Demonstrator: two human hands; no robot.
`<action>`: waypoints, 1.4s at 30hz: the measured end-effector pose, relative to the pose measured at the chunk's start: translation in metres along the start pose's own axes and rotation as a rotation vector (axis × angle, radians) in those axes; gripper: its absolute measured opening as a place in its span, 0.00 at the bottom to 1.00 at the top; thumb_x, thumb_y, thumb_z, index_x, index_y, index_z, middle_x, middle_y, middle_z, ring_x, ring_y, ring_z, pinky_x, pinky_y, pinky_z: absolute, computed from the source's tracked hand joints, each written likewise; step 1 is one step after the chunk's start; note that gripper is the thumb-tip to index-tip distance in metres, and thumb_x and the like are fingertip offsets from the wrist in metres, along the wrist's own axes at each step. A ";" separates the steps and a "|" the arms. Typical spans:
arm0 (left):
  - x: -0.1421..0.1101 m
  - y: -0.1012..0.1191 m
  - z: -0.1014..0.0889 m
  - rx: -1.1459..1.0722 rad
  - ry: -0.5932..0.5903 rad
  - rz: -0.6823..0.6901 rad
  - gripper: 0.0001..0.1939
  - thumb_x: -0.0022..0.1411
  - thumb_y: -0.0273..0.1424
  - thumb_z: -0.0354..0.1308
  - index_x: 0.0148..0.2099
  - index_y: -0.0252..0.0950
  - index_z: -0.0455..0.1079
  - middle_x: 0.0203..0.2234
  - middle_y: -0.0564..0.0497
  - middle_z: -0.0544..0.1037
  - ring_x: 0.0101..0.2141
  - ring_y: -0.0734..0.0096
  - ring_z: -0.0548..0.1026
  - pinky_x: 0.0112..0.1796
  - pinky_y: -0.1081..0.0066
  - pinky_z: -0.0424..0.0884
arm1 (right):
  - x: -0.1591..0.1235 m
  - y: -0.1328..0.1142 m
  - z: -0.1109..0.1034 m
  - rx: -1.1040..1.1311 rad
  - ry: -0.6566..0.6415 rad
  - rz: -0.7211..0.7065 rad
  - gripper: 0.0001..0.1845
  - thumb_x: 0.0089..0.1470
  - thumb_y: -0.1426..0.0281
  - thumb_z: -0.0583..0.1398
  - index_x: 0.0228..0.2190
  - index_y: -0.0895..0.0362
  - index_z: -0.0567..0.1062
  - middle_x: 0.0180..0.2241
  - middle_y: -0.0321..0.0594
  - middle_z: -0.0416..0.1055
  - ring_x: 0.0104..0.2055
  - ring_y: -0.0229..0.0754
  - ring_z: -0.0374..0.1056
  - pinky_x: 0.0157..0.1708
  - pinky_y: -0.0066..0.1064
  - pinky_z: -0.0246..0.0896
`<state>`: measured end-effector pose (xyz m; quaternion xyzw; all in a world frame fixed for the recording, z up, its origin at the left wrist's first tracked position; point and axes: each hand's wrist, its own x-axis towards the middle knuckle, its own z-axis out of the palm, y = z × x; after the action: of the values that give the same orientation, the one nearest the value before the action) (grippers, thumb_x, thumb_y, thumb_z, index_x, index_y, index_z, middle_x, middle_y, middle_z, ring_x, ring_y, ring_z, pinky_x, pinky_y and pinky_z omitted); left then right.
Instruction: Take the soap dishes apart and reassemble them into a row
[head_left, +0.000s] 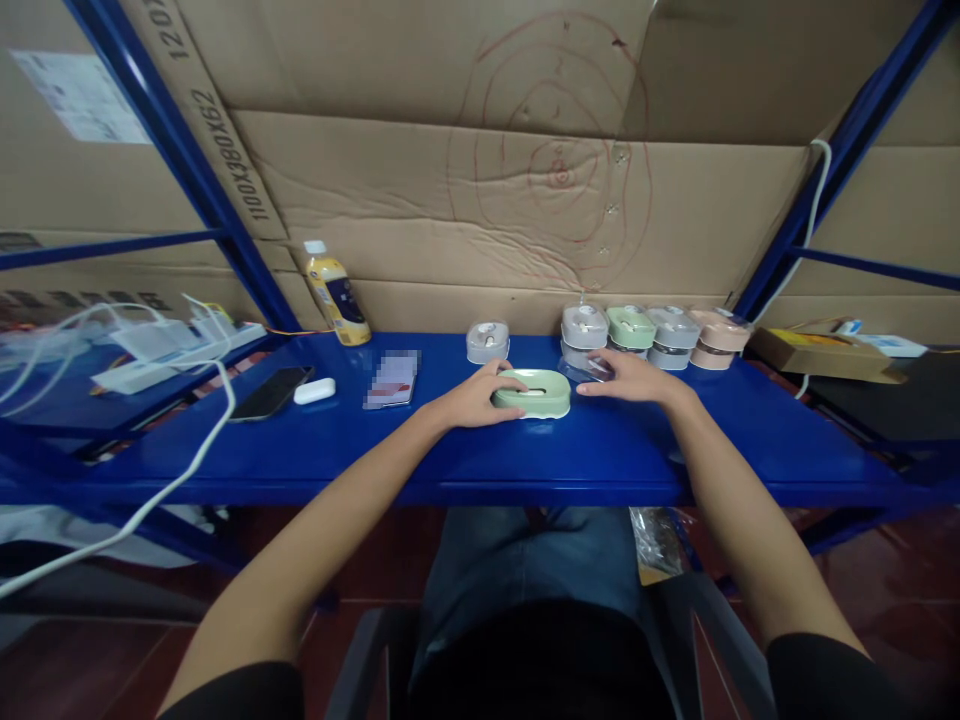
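My left hand [484,395] is closed around the left end of a pale green oval plastic lid [534,393] with a small slot in its top. The lid sits near the middle of the blue table, and its underside is hidden. To its right is my right hand [626,377], thumb and fingers apart. A clear plastic piece [581,368] lies by those fingertips, partly behind them; whether they touch it I cannot make out. Just beyond stands a grey-lidded clear container [585,328].
Behind my right hand stand a green-lidded container [631,328], another grey one [673,337] and a pink one [718,338]. A single grey lid [487,341] sits left of them. Phones [394,378], a white earphone case [314,391] and a yellow bottle [337,295] are at left.
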<state>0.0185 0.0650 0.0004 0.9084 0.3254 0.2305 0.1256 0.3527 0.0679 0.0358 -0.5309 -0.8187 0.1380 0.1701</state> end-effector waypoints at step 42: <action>-0.004 0.015 0.003 0.067 0.009 -0.043 0.28 0.69 0.49 0.56 0.62 0.36 0.71 0.66 0.37 0.62 0.64 0.44 0.67 0.65 0.49 0.64 | 0.000 -0.003 0.009 -0.136 0.255 0.027 0.52 0.47 0.38 0.67 0.62 0.59 0.71 0.53 0.59 0.74 0.53 0.64 0.72 0.53 0.51 0.68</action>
<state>0.0250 0.0512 0.0021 0.9039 0.3528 0.2209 0.0984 0.3460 0.0665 0.0289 -0.5655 -0.7905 0.0160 0.2347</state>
